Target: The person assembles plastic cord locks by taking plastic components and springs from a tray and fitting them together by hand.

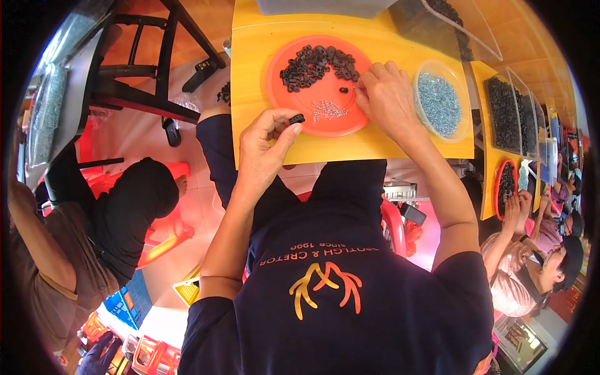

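Between the thumb and fingers of my left hand (267,139) is a small black plastic part (297,119), held over the near left side of a round red plate (337,129). My right hand (389,97) is at the plate's right edge, fingers curled and pinched together; whatever they may hold is hidden. Close to its fingertips lies a single black piece (344,90). A heap of similar black parts (315,65) covers the far side of the plate. Small silvery screws (329,110) are scattered on its near part.
A clear round tub (465,100) full of small silvery pieces (439,103) stands right of the plate on the yellow table (250,75). Behind it is a clear bin (431,28) with black parts. People sit at both sides; a black-framed stand (162,69) is at left.
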Demonstrator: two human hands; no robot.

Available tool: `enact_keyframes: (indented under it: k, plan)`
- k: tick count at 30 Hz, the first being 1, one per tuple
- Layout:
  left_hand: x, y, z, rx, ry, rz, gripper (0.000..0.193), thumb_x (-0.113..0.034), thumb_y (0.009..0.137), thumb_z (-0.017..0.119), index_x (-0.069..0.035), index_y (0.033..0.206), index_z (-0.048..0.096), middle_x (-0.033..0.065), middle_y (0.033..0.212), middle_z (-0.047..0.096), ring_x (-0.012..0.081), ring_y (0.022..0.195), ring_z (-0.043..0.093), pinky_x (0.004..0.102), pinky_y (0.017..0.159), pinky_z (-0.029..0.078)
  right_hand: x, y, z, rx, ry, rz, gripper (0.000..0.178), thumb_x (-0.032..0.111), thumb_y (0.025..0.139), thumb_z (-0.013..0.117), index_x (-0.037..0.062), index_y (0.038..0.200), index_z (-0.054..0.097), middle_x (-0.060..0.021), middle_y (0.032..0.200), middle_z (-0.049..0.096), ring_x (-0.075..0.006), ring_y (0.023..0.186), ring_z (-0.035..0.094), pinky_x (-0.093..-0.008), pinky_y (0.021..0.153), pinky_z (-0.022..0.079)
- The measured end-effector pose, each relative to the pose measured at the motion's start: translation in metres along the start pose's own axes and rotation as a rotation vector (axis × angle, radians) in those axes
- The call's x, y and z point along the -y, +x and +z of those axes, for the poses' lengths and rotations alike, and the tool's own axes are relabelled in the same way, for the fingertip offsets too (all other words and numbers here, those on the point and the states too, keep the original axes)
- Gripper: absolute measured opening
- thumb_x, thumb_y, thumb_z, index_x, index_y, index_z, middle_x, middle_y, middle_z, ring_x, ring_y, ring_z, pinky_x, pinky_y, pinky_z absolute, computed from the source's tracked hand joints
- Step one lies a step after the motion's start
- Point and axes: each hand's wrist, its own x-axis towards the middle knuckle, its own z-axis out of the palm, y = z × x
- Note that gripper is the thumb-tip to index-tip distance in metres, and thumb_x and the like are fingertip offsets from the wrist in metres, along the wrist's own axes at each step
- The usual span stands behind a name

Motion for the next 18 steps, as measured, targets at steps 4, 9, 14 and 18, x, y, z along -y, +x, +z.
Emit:
enact_keyframes:
  k: [4,9,14,18]
  plan:
    - [-0.001,0.0,-0.001,0.062,-0.066,-0.022,0.021,-0.004,0.092,0.066,0.0,0.113,0.063,0.0019,0.095,0.064,0.0069,0.078,0.059,0.0206,0.069,0.047,0.002,-0.001,-0.011,0.031,0.306,0.102,0.013,0.016,0.079,0.069,0.0029,0.083,0.068,-0.0095,0.085,0.066,-0.0258,0.082,0.062,-0.0394,0.073,0.048]
    - [-0.017,0.003,0.007,0.088,-0.175,-0.082,0.018,-0.006,0.092,0.067,0.0,0.11,0.065,0.001,0.088,0.065,0.0063,0.074,0.059,0.0213,0.068,0.048,0.023,-0.005,-0.035,0.317,1.126,0.303,0.014,0.015,0.086,0.071,0.0013,0.088,0.066,-0.0034,0.087,0.067,-0.0126,0.08,0.063,-0.0292,0.073,0.051]
    - [-0.019,0.003,0.01,0.112,-0.21,-0.081,0.018,-0.006,0.092,0.067,-0.001,0.109,0.066,-0.0001,0.083,0.064,0.0051,0.071,0.057,0.021,0.067,0.048,0.033,-0.007,-0.038,0.453,1.536,0.293,0.011,0.007,0.091,0.069,0.0044,0.101,0.064,0.0016,0.093,0.064,-0.0061,0.087,0.06,-0.0228,0.078,0.05]
    - [-0.022,0.002,0.01,0.166,-0.223,-0.062,0.019,-0.005,0.091,0.067,-0.001,0.11,0.066,0.0004,0.085,0.065,0.0055,0.073,0.058,0.0211,0.066,0.049,0.036,-0.008,-0.042,0.483,1.569,0.283,0.012,0.008,0.091,0.07,0.0041,0.1,0.064,0.0015,0.093,0.065,-0.0061,0.087,0.06,-0.0224,0.079,0.05]
